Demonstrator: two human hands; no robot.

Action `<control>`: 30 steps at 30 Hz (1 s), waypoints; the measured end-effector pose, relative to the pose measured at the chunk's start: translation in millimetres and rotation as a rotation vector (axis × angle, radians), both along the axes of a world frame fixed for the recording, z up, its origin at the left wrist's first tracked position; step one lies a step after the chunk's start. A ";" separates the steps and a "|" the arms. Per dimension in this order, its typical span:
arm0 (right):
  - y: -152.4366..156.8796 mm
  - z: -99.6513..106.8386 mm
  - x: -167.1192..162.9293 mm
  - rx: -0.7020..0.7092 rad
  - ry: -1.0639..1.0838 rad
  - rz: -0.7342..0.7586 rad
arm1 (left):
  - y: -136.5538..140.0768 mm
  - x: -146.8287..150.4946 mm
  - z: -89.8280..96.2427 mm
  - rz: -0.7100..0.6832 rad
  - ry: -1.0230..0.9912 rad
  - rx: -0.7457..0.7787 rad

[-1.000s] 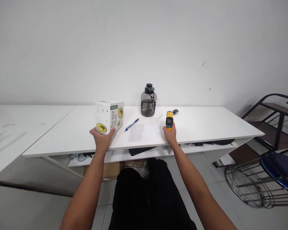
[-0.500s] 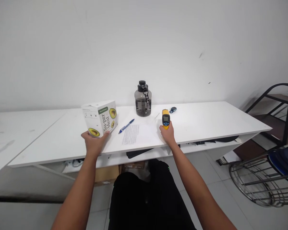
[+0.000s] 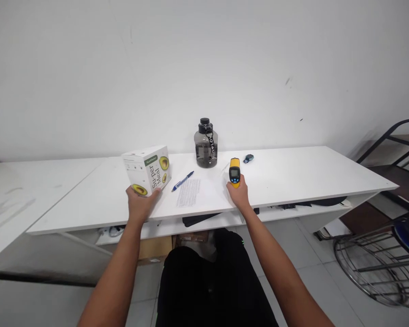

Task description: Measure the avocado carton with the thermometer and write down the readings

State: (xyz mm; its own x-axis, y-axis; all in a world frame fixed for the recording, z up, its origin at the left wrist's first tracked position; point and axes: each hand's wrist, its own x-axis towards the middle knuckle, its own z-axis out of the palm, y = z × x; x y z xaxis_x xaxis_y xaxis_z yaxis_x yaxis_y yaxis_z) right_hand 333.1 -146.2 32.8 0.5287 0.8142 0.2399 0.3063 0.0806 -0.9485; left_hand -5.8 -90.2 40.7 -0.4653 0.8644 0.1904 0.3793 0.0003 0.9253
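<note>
My left hand (image 3: 141, 203) grips the lower near edge of a white carton (image 3: 146, 170) printed with avocados and "Su-per Meal", which stands at the left of the desk. In my right hand (image 3: 238, 191) is a yellow and black infrared thermometer (image 3: 235, 172), held by its handle with the small screen and blue buttons facing me. Between the two hands lie a blue pen (image 3: 182, 181) and a printed sheet of paper (image 3: 204, 193). Behind them a dark translucent water jug (image 3: 206, 147) stands upright near the wall.
A small dark object (image 3: 248, 158) lies beyond the thermometer on the white desk (image 3: 300, 175). Under the desktop, a shelf (image 3: 225, 219) holds dark items, with a cardboard box (image 3: 156, 249) below. At right are a metal-framed stool (image 3: 378, 263) and a dark rack (image 3: 390, 136).
The view has shifted slightly, so the desk items sit a little further right and lower. The thermometer has moved slightly left relative to the desk. Both hands keep their holds.
</note>
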 end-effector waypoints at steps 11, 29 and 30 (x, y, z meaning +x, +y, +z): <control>0.3 2.5 2.1 -0.011 -0.018 -0.003 | 3.8 -1.9 -6.9 -0.003 0.005 0.037; 4.7 -1.2 5.8 0.057 -0.053 0.006 | 19.2 -5.7 -25.8 -0.053 0.025 0.163; 4.6 -1.1 5.5 0.058 -0.050 0.001 | 18.7 -5.7 -25.3 -0.053 0.021 0.170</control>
